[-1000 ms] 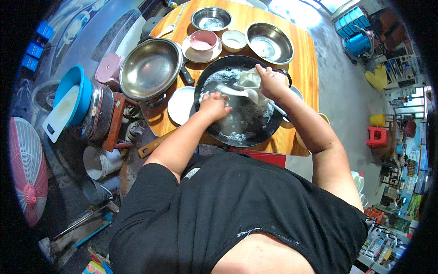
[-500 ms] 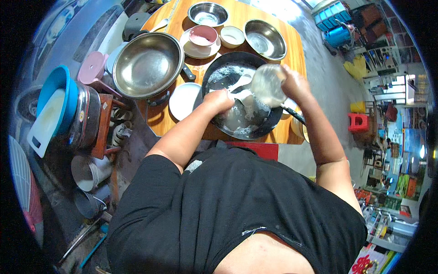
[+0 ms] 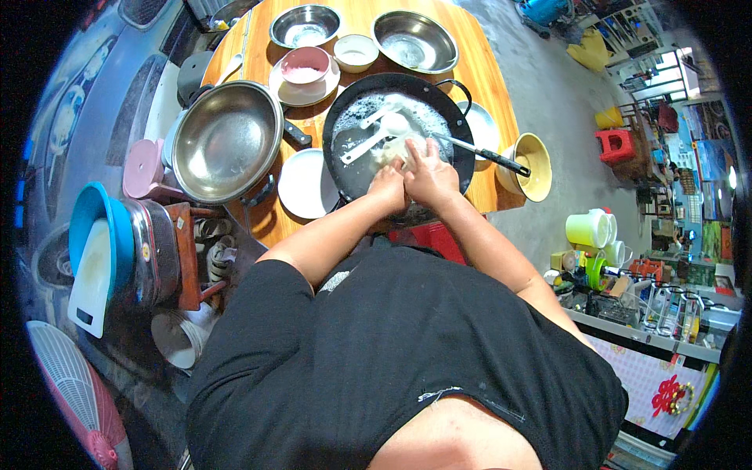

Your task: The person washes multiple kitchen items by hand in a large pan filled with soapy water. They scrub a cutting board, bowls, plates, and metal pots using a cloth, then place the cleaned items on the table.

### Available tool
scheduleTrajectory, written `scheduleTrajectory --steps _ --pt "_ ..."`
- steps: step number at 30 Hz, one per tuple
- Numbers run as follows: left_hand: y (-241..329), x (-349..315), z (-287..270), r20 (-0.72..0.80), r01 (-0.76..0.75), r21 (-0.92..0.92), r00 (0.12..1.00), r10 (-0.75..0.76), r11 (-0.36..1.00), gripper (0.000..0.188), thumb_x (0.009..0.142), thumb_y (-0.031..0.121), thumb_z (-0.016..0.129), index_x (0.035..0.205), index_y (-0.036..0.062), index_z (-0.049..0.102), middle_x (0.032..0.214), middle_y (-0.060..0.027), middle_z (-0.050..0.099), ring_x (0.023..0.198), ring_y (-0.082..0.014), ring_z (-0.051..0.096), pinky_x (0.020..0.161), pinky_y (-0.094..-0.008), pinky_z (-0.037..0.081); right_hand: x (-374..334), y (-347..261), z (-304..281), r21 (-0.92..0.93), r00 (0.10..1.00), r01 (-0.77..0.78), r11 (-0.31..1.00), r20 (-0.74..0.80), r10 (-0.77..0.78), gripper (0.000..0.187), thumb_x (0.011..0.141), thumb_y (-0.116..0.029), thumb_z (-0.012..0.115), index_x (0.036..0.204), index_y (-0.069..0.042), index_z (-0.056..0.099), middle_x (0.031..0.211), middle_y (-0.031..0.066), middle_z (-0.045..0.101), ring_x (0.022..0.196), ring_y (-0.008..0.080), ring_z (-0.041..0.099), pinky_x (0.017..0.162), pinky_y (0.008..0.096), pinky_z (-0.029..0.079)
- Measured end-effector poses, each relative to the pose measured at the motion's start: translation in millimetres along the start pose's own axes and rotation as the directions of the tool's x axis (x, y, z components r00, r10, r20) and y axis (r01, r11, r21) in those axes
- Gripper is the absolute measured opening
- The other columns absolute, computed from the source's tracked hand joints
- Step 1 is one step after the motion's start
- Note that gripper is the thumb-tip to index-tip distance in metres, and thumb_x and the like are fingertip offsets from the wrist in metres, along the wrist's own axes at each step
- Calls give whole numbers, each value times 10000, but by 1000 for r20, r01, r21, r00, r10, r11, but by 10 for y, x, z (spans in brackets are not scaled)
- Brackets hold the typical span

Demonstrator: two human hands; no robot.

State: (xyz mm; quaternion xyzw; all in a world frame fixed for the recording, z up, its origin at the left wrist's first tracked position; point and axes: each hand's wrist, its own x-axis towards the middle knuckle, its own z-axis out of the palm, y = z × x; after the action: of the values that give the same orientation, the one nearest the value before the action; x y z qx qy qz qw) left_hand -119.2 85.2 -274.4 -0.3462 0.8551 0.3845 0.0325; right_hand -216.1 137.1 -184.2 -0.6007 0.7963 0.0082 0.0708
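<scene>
Soapy water with foam lies in a black wok (image 3: 462,168) on the table. Inside it are a white spoon (image 3: 365,146) and other pale utensils, partly hidden by foam. My left hand (image 3: 388,188) is closed low over the wok, its fingers on a pale wet thing (image 3: 389,151) that I cannot make out. Beside it and touching it, my right hand (image 3: 432,178) presses on the same thing, with two fingers reaching over it. A ladle-like tool with a black handle (image 3: 501,160) rests across the wok's right rim.
On the wooden table (image 3: 497,94) stand a large steel pan (image 3: 227,145), a white plate (image 3: 307,184), a pink bowl (image 3: 305,65), a small white bowl (image 3: 355,51), and two steel bowls (image 3: 415,39), (image 3: 305,23). A yellow bowl (image 3: 535,178) tilts at the right edge.
My right hand has come down from the wok's right side to meet my left hand. The clear bowl-like thing it held is no longer plainly seen. The view has shifted.
</scene>
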Motion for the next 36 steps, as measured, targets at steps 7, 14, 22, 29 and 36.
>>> scheduleTrajectory --steps 7,14,22,29,36 --pt "40 238 -88 24 -325 685 904 426 652 572 923 212 350 1486 171 258 1552 -78 220 1427 -245 227 1136 -462 209 -49 555 201 355 968 -228 907 -20 251 783 787 -249 562 1460 -229 163 1189 304 473 961 469 591 884 506 474" --pt "246 434 90 -141 -129 16 982 130 992 400 917 231 450 1261 56 555 1332 -208 489 1265 -337 440 1044 -402 376 -102 464 421 527 943 -264 808 -36 332 718 879 -429 533 1457 -281 135 1228 334 437 990 521 552 912 547 445" --pt "166 409 275 -112 -313 -362 950 293 878 256 804 137 558 1012 -1 614 1000 -219 661 1013 -361 615 894 -411 465 -7 524 183 369 958 -285 885 77 276 815 829 -338 579 1482 -283 94 1234 303 431 948 471 599 868 512 482" --pt "-76 547 -223 278 -502 766 822 498 401 387 867 241 477 1226 175 603 1395 -63 469 1352 -252 358 1150 -526 146 322 470 -336 197 951 -207 958 271 150 753 799 -405 613 1456 -235 289 1239 287 524 1077 423 580 943 458 463" --pt "-161 563 -81 239 -208 445 965 108 871 571 895 232 373 1437 52 347 1515 -110 312 1427 -308 210 1163 -487 95 344 274 -218 260 980 -95 961 196 44 744 807 -474 610 1447 -260 294 1298 321 435 999 493 589 857 513 501"
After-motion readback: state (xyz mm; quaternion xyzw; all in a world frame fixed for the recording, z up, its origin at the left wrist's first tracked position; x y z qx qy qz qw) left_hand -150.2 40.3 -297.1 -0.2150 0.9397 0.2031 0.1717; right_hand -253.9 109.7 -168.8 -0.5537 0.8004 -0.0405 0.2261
